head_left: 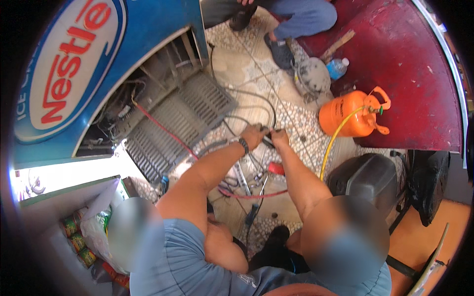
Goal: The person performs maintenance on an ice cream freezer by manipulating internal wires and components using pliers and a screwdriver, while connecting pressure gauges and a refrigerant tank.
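Note:
My left hand (253,136), with a dark band at the wrist, and my right hand (279,138) are close together at the centre, both closed on a small dark object (267,140) too obscured to identify. Dark hoses or cables (270,108) run around my hands. Below them lie metal tools (243,178), a small red object (276,168) and a red hose (261,195). At the left, the vented grey panel (177,113) leans at the open base of a blue cabinet (123,49), whose inner wiring shows.
An orange gas cylinder (344,117) with a yellow hose stands right, beside a maroon cabinet (405,69) and black case (362,180). Another person's legs (296,19) and shoe are at top, near a grey metal object (314,76) and bottle (337,68). Cans (76,242) sit lower left.

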A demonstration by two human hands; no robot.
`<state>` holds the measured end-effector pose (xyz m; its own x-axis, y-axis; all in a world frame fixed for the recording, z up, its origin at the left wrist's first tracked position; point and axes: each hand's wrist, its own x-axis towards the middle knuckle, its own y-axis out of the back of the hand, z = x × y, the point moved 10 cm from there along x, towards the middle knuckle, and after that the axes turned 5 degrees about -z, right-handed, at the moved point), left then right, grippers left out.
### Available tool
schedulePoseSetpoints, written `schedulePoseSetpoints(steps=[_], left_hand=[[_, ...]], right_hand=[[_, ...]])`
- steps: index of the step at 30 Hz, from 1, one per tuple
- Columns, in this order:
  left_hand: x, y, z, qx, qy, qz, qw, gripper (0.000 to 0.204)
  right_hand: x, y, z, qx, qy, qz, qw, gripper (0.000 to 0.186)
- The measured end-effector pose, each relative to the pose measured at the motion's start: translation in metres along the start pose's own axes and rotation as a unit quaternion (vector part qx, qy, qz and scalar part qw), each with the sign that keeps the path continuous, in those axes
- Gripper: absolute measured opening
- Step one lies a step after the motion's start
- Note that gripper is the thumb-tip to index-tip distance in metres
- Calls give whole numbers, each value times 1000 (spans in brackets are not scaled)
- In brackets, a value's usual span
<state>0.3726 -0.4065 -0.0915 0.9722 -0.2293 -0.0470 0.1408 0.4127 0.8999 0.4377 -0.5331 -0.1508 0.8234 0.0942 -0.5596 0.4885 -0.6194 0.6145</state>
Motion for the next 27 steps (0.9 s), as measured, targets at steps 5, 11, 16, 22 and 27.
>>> schedulePoseSetpoints(steps=[5, 11, 16, 22, 27], left_hand=[[-16, 2, 5, -82, 1, -8, 997, 55], [-55, -1, -1, -21, 5, 12, 1000, 46], [-78, -26, 29, 31, -90, -9, 995, 33], [-44, -3, 18, 7, -29, -29, 999, 42], [-77, 39, 13, -133, 36, -73, 988, 38]], right_hand=[[4, -21, 30, 148, -55, -71, 985, 45], [-27, -53, 23, 320, -138, -96, 932, 54], [2, 13, -26, 231, -43, 33, 972, 47], [71, 53, -37, -63, 151, 81, 983, 41], [66, 5, 22, 37, 91, -51, 994, 34]])
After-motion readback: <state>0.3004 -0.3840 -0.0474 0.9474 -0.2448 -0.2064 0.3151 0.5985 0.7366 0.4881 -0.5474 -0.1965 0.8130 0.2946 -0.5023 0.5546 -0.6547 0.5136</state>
